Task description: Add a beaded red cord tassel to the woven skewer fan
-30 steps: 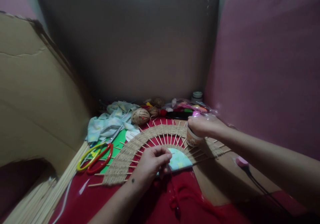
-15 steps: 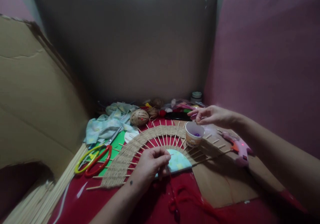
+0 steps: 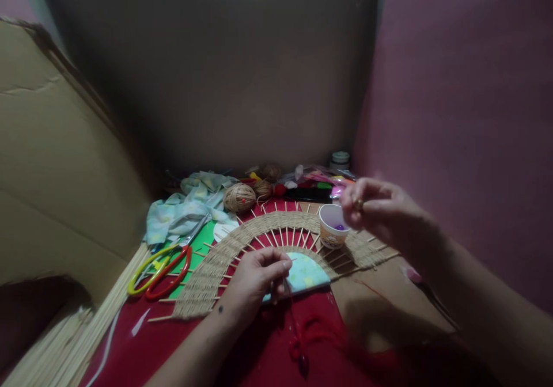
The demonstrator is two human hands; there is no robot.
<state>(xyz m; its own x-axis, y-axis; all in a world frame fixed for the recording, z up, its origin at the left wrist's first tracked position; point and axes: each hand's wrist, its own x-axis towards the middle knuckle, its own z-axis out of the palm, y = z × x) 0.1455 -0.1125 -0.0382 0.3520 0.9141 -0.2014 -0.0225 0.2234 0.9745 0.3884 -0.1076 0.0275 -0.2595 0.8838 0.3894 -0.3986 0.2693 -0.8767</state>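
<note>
My left hand [image 3: 263, 272] pinches a thin needle-like piece [image 3: 294, 260] over the pale blue fabric half-circle [image 3: 309, 273] of a woven fan-shaped piece [image 3: 203, 277]. Red thread [image 3: 294, 323] hangs below that hand, and a dark red bead-like object [image 3: 303, 365] lies near its end. Just right of the paper cup [image 3: 330, 234], my right hand [image 3: 375, 205] is raised with its fingers closed; between them shows a small gold-brown thing, too blurred to name. A purple bit [image 3: 340, 227] lies inside the cup, which stands on the woven piece.
Scissors with yellow and red handles [image 3: 159, 273] lie at the left, beside crumpled fabric [image 3: 181, 217]. Twine balls [image 3: 240, 197] and a lidded jar [image 3: 340, 159] are at the back. Cardboard [image 3: 389, 312] lies under the woven piece's right side; long sticks [image 3: 73, 341] lie at the left.
My right hand has moved right from above the cup, and its fingers have closed around something small. My left hand keeps its pinch. The view has shifted slightly.
</note>
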